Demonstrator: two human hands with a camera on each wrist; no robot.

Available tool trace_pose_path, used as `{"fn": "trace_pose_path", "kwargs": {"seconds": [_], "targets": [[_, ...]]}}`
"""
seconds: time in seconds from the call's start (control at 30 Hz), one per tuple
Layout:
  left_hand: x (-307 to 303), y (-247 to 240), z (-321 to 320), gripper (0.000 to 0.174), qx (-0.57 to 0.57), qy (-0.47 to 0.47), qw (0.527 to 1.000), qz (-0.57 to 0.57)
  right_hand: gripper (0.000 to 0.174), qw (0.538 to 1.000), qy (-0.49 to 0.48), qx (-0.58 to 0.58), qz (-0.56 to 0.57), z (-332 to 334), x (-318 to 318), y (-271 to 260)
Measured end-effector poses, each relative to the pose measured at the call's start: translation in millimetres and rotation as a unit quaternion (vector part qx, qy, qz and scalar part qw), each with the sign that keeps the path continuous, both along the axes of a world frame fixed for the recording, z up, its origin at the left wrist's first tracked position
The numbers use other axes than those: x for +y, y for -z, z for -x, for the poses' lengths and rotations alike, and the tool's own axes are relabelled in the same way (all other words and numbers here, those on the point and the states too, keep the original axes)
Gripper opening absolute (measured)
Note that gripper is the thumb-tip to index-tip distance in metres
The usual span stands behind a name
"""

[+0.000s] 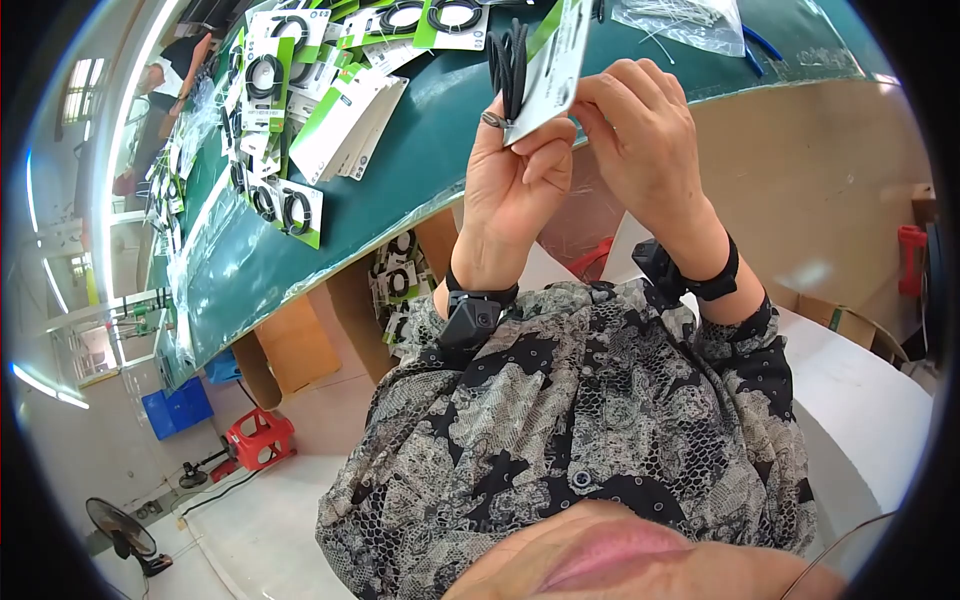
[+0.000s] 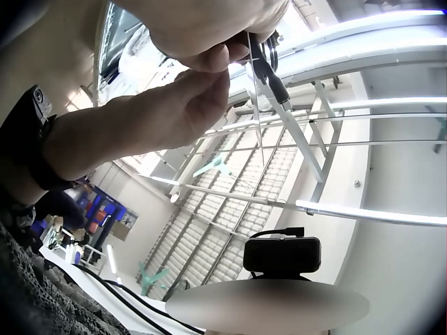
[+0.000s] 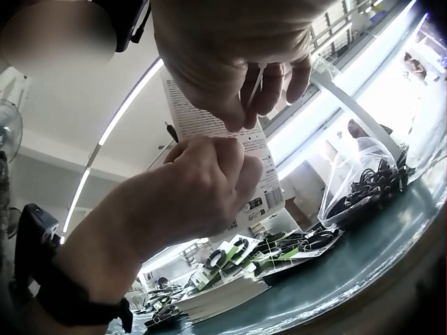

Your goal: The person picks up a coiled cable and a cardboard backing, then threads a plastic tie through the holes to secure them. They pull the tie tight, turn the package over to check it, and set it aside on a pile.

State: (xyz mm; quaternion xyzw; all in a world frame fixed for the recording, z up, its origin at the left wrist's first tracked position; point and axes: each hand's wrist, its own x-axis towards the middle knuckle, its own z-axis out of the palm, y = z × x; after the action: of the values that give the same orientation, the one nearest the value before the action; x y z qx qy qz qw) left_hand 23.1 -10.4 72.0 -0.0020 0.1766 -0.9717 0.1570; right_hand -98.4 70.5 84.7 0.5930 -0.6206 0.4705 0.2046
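My left hand (image 1: 512, 180) curls tight round the card (image 1: 548, 62), cable coil (image 1: 508, 60) just above its fingertips. My right hand (image 1: 640, 140) pinches a thin tie (image 3: 255, 82) (barely visible) beside them. I'd hold the card steady and thread slowly.

Card (image 1: 556, 50) top beyond the head view's edge, bottom corner inside the left hand (image 1: 512, 175).
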Motion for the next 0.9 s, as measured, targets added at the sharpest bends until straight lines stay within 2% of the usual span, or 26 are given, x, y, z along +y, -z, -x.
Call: {"fn": "trace_pose_path", "kwargs": {"seconds": [0.5,0.77,0.87,0.9], "targets": [[2.0,3.1,-0.6,0.019,-0.063,-0.027,0.997,0.028,0.005,1.0,0.018,-0.021,-0.015,0.0,1.1,3.8],[0.9,7.0,0.3,0.017,-0.072,0.026,0.996,0.041,0.009,1.0,0.002,-0.026,0.0,6.8,2.5,15.1],[5.9,5.7,0.4,0.016,-0.145,-0.003,0.982,0.124,0.013,0.998,-0.001,-0.056,-0.006,4.4,5.1,19.2],[5.8,6.2,1.0,0.016,-0.143,-0.005,0.982,0.121,0.013,0.999,-0.003,-0.054,-0.009,3.9,5.3,22.2]]}}
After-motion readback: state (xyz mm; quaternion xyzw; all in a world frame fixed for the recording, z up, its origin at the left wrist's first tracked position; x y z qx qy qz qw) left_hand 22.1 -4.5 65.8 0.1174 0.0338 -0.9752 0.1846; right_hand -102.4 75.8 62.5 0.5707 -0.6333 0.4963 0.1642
